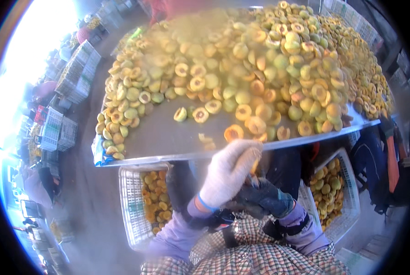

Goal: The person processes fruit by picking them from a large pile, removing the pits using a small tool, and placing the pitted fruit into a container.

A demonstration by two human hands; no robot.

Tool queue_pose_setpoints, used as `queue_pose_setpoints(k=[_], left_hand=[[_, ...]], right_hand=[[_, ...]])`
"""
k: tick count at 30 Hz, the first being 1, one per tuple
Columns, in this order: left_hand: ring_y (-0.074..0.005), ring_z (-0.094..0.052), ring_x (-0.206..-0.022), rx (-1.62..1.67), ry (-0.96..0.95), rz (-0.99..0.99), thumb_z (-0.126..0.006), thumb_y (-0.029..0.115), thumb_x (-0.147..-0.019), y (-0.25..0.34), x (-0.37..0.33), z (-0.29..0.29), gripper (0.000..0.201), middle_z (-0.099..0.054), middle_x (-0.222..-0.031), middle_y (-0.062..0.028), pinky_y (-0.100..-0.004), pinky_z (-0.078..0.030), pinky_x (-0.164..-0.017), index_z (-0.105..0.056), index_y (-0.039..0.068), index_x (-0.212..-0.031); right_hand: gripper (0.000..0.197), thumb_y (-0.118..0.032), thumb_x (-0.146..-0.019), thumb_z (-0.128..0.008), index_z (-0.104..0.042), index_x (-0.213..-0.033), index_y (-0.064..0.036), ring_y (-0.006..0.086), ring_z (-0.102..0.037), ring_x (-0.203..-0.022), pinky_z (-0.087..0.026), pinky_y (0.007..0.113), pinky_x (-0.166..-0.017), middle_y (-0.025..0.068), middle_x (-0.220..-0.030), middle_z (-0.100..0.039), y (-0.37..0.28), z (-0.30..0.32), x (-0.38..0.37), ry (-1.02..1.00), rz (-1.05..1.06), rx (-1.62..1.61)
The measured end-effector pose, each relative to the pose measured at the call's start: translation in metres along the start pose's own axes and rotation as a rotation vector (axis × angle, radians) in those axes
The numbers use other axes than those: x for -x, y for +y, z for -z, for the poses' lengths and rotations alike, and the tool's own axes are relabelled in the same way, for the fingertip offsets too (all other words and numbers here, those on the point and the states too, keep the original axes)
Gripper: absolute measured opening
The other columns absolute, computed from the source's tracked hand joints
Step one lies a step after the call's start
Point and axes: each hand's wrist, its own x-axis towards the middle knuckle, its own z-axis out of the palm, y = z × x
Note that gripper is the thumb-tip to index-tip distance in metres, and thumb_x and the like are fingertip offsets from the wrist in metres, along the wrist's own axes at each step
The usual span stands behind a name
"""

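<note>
My left hand [229,173], in a white glove with a blue band at the wrist, is held just over the near edge of the table. Its fingers and thumb are closed around a yellow peach piece [254,166], mostly covered by the glove. Right beside and below it is my right hand [265,198] in a dark glove. The right fingers are curled towards the peach; what they grip is hidden. Halved yellow-green peaches [255,124] lie cut side up and down on the metal table [163,133] in front of me, some showing dark reddish centres.
Peaches pile high at the back right [306,68]. White plastic crates of fruit stand below the table, one at my left [134,206] and one at my right [349,206]. Stacked crates [79,71] line the far left floor. A person in red [158,9] is beyond the table.
</note>
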Motion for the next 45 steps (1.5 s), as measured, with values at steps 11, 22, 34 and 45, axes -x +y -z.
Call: queue_pose_setpoints(k=[11, 22, 34, 45], left_hand=[[-0.0335, -0.066, -0.072, -0.517, 0.084, -0.378, -0.065, 0.018, -0.088, -0.004, -0.012, -0.01, 0.016, -0.065, -0.095, -0.0098, -0.0374, -0.052, -0.062, -0.064, 0.009, -0.101], [-0.0321, -0.065, -0.076, -0.513, 0.099, -0.409, -0.06, 0.005, -0.087, 0.005, -0.008, -0.01, 0.021, -0.064, -0.096, -0.0131, -0.0365, -0.052, -0.064, -0.061, 0.009, -0.108], [-0.0354, -0.064, -0.08, -0.412, -0.129, -0.165, -0.059, 0.024, -0.092, -0.007, -0.021, -0.006, 0.017, -0.064, -0.095, -0.0127, -0.0421, -0.051, -0.067, -0.061, 0.01, -0.102], [-0.0075, -0.058, -0.06, 0.259, -0.286, 0.308, -0.059, 0.02, -0.095, 0.014, -0.023, -0.006, 0.023, -0.062, -0.081, -0.0017, -0.022, -0.047, -0.055, -0.06, 0.004, -0.112]], right_hand=[[0.022, -0.023, -0.095, -0.057, -0.059, -0.101, -0.0019, 0.0063, -0.051, -0.058, -0.039, 0.02, -0.048, 0.0007, -0.077, -0.057, 0.003, -0.002, 0.006, -0.125, -0.033, -0.507], [0.021, -0.021, -0.095, -0.059, -0.059, -0.106, -0.003, 0.0092, -0.043, -0.047, -0.033, 0.024, -0.042, 0.0015, -0.064, -0.049, -0.014, -0.011, 0.0, 0.05, 0.427, 0.377], [0.029, -0.032, -0.099, -0.05, -0.055, -0.089, -0.005, 0.0084, -0.038, -0.038, -0.029, 0.025, -0.036, -0.0016, -0.053, -0.042, -0.015, -0.011, 0.003, 0.034, -0.166, -0.304], [0.018, -0.025, -0.098, -0.05, -0.052, -0.092, -0.0081, 0.0055, -0.039, -0.043, -0.027, 0.019, -0.039, -0.0042, -0.059, -0.042, -0.007, -0.008, 0.011, -0.334, -0.087, -0.807]])
